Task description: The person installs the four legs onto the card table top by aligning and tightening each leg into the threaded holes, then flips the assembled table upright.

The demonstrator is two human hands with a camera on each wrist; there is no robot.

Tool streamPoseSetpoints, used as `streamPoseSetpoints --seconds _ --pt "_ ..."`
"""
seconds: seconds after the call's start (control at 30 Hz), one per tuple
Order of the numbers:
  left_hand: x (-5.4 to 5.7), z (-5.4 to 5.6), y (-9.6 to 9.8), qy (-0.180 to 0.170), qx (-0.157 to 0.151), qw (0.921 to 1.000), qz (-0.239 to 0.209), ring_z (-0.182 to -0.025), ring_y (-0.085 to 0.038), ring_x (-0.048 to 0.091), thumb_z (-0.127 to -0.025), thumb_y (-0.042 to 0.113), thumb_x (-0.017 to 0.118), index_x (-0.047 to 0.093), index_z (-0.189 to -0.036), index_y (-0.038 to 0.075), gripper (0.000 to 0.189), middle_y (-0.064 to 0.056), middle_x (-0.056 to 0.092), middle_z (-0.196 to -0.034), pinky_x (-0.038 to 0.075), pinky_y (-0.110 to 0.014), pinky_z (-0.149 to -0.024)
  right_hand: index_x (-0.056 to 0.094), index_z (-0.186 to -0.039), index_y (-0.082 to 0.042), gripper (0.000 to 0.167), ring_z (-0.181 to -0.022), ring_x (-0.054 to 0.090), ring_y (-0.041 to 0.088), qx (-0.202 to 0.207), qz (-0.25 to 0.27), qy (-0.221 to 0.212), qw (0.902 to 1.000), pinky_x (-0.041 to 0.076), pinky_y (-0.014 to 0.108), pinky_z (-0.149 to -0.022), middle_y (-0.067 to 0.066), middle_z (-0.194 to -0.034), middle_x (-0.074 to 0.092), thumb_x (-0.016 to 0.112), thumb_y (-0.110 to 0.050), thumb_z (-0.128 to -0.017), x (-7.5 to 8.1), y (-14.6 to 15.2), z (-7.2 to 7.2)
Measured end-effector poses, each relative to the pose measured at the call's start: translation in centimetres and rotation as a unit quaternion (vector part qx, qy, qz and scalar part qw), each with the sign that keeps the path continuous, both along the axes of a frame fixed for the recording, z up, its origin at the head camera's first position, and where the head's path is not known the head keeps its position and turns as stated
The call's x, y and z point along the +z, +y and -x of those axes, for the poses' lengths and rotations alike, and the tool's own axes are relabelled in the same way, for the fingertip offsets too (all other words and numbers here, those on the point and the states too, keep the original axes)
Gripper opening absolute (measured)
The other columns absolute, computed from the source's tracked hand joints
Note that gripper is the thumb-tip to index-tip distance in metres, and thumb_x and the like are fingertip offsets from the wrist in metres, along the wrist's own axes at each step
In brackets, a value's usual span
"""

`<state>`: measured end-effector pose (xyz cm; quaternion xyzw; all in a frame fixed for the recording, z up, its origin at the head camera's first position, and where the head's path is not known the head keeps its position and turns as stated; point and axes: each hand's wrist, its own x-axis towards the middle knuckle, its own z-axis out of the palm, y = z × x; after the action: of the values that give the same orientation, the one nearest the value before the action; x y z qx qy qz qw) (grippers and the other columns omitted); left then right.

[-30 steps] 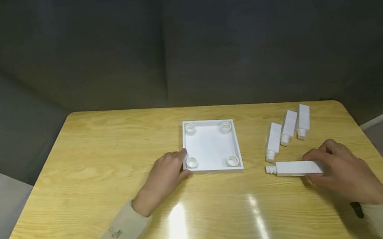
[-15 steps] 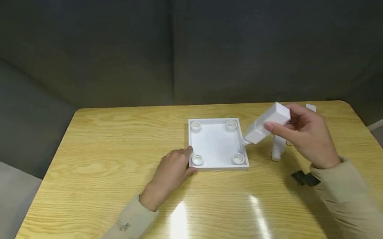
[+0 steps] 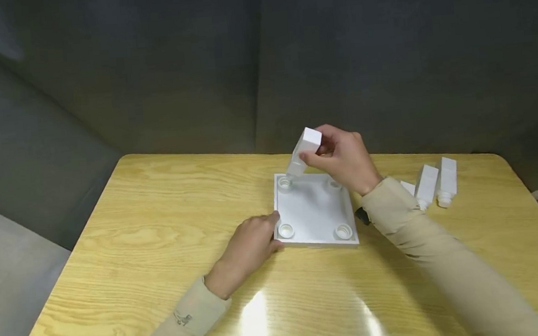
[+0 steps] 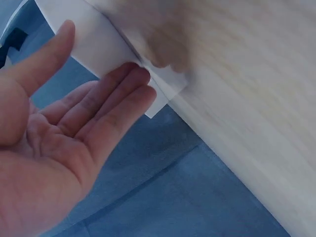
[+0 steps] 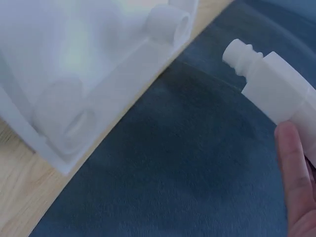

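A white square tabletop panel (image 3: 310,207) lies with its raised rim up and a round socket in each corner. My left hand (image 3: 249,246) touches its left side near the front corner. In the left wrist view the fingers (image 4: 116,106) are fairly straight against the white side. My right hand (image 3: 346,162) pinches a white square table leg (image 3: 304,148) between thumb and fingers, tilted with its threaded end down. That end overlaps the far left socket (image 3: 284,183) in the head view. The right wrist view shows a gap between the leg's thread (image 5: 240,57) and the socket (image 5: 168,23).
Three more white legs lie at the right: one (image 3: 408,186) partly hidden by the right sleeve, then another (image 3: 427,184), then the rightmost (image 3: 447,177). The wooden table (image 3: 158,208) ends at a dark curtain (image 3: 186,79) behind.
My right hand has picked the leg up from the table, turned its threaded end down and carried it left over the panel. The left hand stays at the panel's side.
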<state>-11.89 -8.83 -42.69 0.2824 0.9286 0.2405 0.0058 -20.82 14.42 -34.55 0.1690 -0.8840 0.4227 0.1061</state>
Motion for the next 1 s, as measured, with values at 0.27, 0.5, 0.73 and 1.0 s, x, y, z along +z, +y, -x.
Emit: streamPoseSetpoints --seconds 0.27,0.5,0.73,1.0 --pt "0.4 -0.1 0.3 -0.004 -0.01 0.9999 0.012 -0.098 -0.035 0.078 -0.085 0.013 0.093 0.068 -0.125 -0.013 0.054 -0.024 0.078 -0.108 0.064 -0.041 -0.085 0.074 -0.12 0.003 0.029 -0.086 0.075 0.027 0.022 -0.022 -0.028 0.9991 0.053 0.029 -0.074 0.014 -0.096 0.078 0.08 -0.01 -0.096 -1.2 -0.9 0.8" --pt "0.6 -0.1 1.2 0.0 -0.017 0.9997 0.02 -0.089 -0.03 0.076 -0.086 0.015 0.094 0.07 -0.112 -0.005 0.041 -0.016 0.076 -0.095 0.062 -0.039 -0.077 0.072 -0.122 0.005 0.032 -0.088 0.074 0.03 0.027 -0.06 -0.027 0.9975 0.056 0.042 -0.078 0.016 -0.094 0.076 0.08 -0.01 -0.094 -1.8 -0.6 1.2" --pt "0.7 -0.4 0.6 -0.004 -0.009 0.9995 0.03 -0.087 -0.028 0.075 -0.086 0.015 0.095 0.069 -0.11 -0.005 0.04 -0.015 0.076 -0.093 0.061 -0.038 -0.075 0.071 -0.124 0.005 0.036 -0.087 0.072 0.029 0.034 -0.067 -0.036 0.9965 0.054 0.041 -0.076 0.013 -0.093 0.073 0.082 -0.014 -0.095 -2.8 -1.4 1.1" --pt "0.6 -0.4 0.0 -0.01 -0.011 0.9997 0.021 -0.083 -0.027 0.072 -0.085 0.013 0.095 0.068 -0.105 -0.001 0.037 -0.012 0.073 -0.09 0.059 -0.039 -0.072 0.069 -0.143 0.002 0.056 -0.081 0.063 0.024 0.051 -0.073 -0.021 0.9958 0.051 0.038 -0.071 0.009 -0.089 0.069 0.089 -0.018 -0.095 -3.5 -2.4 1.0"
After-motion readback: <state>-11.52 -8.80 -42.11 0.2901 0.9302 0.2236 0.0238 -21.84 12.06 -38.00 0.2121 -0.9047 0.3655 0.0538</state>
